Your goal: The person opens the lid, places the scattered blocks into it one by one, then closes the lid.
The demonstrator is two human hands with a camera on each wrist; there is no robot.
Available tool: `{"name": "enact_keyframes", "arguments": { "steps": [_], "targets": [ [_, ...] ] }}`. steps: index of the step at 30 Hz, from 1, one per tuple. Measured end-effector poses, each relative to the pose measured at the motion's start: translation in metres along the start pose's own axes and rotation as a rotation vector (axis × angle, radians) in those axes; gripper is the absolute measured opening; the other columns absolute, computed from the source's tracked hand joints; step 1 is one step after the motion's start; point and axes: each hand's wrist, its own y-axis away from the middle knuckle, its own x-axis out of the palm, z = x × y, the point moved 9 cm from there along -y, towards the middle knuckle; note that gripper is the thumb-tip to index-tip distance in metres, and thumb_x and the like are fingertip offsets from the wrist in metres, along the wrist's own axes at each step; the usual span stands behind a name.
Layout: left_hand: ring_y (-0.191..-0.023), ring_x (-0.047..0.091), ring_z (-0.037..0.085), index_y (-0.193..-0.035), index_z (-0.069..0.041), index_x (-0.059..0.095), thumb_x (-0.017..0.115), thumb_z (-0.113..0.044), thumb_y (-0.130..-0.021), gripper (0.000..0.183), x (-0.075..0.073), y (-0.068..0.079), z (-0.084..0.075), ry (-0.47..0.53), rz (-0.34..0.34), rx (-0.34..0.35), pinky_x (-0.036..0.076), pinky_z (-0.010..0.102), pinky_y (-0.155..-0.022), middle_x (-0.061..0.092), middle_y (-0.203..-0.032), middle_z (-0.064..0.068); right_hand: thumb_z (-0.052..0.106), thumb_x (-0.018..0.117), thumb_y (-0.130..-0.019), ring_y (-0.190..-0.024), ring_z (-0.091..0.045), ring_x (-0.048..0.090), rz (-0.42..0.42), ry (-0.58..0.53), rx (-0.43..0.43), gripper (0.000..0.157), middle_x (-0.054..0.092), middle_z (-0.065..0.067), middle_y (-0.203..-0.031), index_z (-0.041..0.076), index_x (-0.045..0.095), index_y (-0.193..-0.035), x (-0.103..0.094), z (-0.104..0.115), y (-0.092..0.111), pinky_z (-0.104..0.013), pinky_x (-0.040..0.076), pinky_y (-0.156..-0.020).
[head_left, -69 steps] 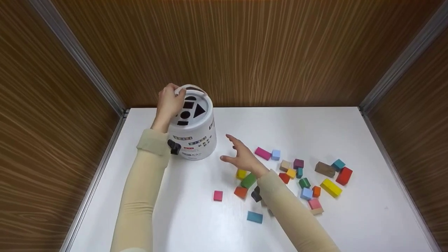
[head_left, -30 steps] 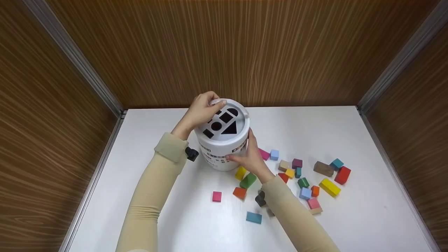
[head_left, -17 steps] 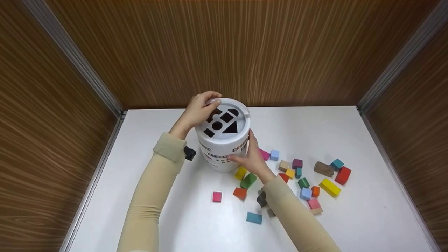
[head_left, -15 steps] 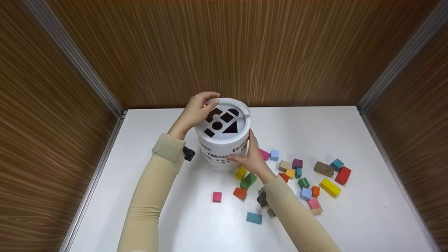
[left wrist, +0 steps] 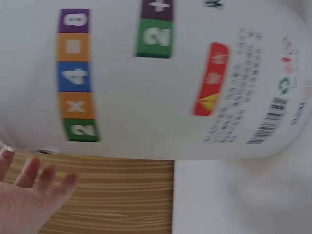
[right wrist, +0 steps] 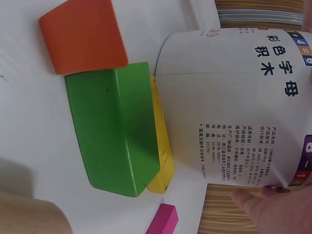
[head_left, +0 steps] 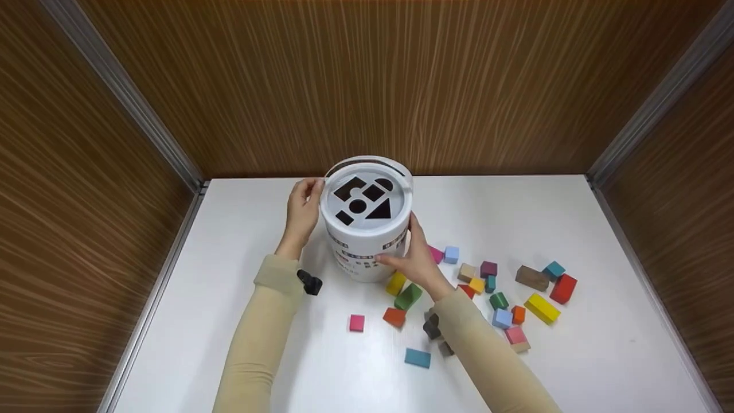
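Note:
A white bucket (head_left: 358, 271) with printed number tiles stands upright on the table. Its lid (head_left: 359, 231) has several shaped holes, and its handle (head_left: 367, 158) lies along the far rim. My right hand (head_left: 418, 261) grips the bucket's right side, thumb in front and fingers reaching behind; part of that hand (right wrist: 278, 207) shows at the corner of the right wrist view. Beside the upper left rim is my left hand (head_left: 302, 212), its fingers loosely extended in the left wrist view. Whether its fingertips touch the rim or handle end, I cannot tell.
A yellow block (head_left: 395, 283) and a green block (head_left: 408, 297) lie close by the bucket's foot. Nearer me are an orange-red block (head_left: 394, 317), a pink block (head_left: 356, 323) and a teal block (head_left: 417, 358). Several more blocks spread right. Wood-patterned walls (head_left: 367, 86) enclose the table.
The bucket, first held by its handle farther left, came right, and my right hand took hold of it. My left hand then slid off the lid's far edge to the left side, leaving the handle visible.

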Motion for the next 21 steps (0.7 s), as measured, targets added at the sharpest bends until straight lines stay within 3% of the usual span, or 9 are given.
{"name": "enact_keyframes", "arguments": {
  "steps": [6, 13, 21],
  "targets": [
    [-0.1, 0.055, 0.022, -0.115, 0.001, 0.058, 0.048, -0.025, -0.105, 0.029, 0.001, 0.0, 0.011, -0.012, -0.025, -0.062, 0.05, 0.032, -0.085, 0.059, -0.109, 0.013, 0.042, 0.088, -0.07, -0.146, -0.027, 0.02, -0.004, -0.01, -0.007, 0.123, 0.018, -0.004, -0.161, 0.024, 0.005, -0.158, -0.001, 0.0, 0.0, -0.056, 0.015, -0.117],
    [-0.088, 0.057, 0.02, -0.108, 0.002, 0.062, 0.049, -0.027, -0.103, 0.032, 0.0, -0.007, 0.019, -0.042, -0.068, -0.149, 0.051, 0.026, -0.071, 0.062, -0.1, 0.013, 0.05, 0.087, -0.068, -0.146, -0.028, 0.019, 0.008, -0.028, 0.043, 0.125, 0.016, -0.002, -0.162, 0.029, 0.003, -0.158, -0.004, -0.001, 0.001, -0.058, 0.02, -0.115],
    [-0.081, 0.058, 0.016, -0.103, -0.001, 0.066, 0.054, -0.029, -0.101, 0.031, 0.0, -0.012, 0.025, -0.014, -0.05, -0.229, 0.053, 0.024, -0.066, 0.063, -0.093, 0.009, 0.045, 0.089, -0.068, -0.147, -0.028, 0.017, -0.009, -0.024, -0.087, 0.131, 0.007, -0.003, -0.164, 0.034, -0.007, -0.157, -0.017, 0.016, -0.007, -0.056, 0.025, -0.114]
  ]
}}
